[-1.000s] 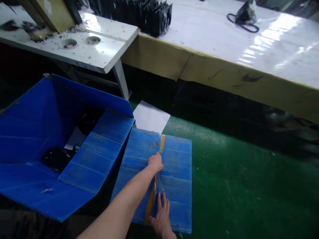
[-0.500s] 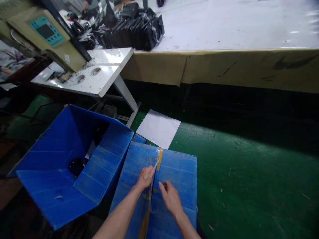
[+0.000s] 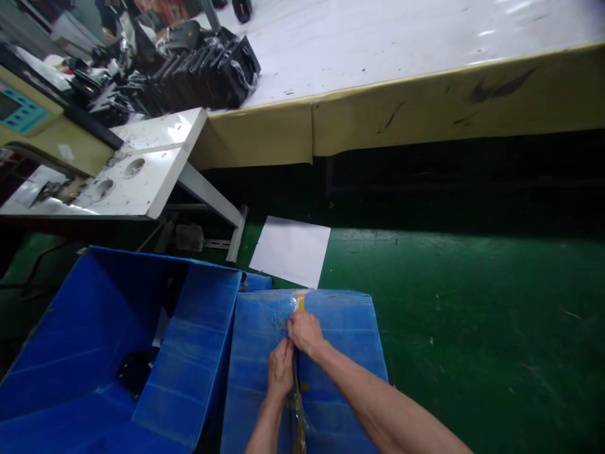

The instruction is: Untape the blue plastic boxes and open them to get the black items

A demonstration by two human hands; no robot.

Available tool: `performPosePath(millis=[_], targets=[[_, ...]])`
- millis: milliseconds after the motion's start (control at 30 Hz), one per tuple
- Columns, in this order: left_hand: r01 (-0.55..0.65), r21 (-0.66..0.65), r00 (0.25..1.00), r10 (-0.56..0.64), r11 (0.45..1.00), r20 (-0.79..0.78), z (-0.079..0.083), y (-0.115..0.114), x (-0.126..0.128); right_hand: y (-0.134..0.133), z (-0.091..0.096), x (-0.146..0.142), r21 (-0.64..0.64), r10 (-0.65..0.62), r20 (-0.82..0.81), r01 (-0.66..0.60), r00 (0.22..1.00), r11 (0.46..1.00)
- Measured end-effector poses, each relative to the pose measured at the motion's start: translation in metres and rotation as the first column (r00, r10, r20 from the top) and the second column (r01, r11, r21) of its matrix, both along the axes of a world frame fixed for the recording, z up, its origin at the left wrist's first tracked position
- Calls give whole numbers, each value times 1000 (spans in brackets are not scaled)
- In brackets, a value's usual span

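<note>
Two blue boxes stand by me: an open box [image 3: 189, 359], and just right of it a closed box [image 3: 350, 328], creased and scuffed. On it two hands meet, left hand [image 3: 280, 369] and right hand [image 3: 305, 331], fingers curled; whether they grip the yellow tape [image 3: 301, 304], I can't tell.

The head-worn camera faces forward and down from above the near side of the taped, blue, rectangular box [image 3: 347, 353], close to it; the long, white-topped table [image 3: 368, 44] lies far.

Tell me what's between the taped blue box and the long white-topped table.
In the head view, a white sheet lies on the green floor between the box and the table.
</note>
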State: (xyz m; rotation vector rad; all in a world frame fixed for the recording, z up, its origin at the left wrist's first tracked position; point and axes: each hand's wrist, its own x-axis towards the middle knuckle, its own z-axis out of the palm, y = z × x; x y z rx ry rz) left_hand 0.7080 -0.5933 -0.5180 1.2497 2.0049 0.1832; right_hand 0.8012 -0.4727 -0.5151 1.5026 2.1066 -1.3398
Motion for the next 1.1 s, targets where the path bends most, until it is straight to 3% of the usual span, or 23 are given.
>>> performPosePath(millis=[133, 267, 467, 633, 733, 800, 867, 967, 1100], targets=[[-8, -55, 999, 6, 998, -35, -11, 5, 4, 13, -2, -14, 5, 185, -25, -185, 982, 983], [65, -167, 991, -83, 984, -105, -11, 24, 5, 30, -12, -1, 40, 270, -93, -267, 958, 963], [149, -319, 939, -235, 936, -251, 9, 51, 3, 34, -24, 36, 82, 272, -243, -260, 931, 962], [168, -315, 895, -278, 934, -350, 17, 59, 9, 0, -13, 47, 204, 206, -241, -158, 948, 966], [222, -279, 859, -323, 934, -397, 19, 60, 10, 2, -10, 45, 315, 141, -186, -76, 972, 946], [266, -256, 838, -354, 929, -415, 19, 60, 9, 22, -16, 42, 383, 172, -185, -90, 968, 919], [291, -244, 825, -372, 925, -426, 17, 61, 6, 51, -26, 41, 428, 307, -220, -191, 926, 883], [278, -239, 821, -360, 930, -443, 11, 64, 7, 91, -44, 37, 472, 557, -263, -398, 788, 786], [194, -252, 835, -295, 948, -464, -1, 77, 15, 119, -61, 29, 521, 777, -273, -592, 567, 614]])
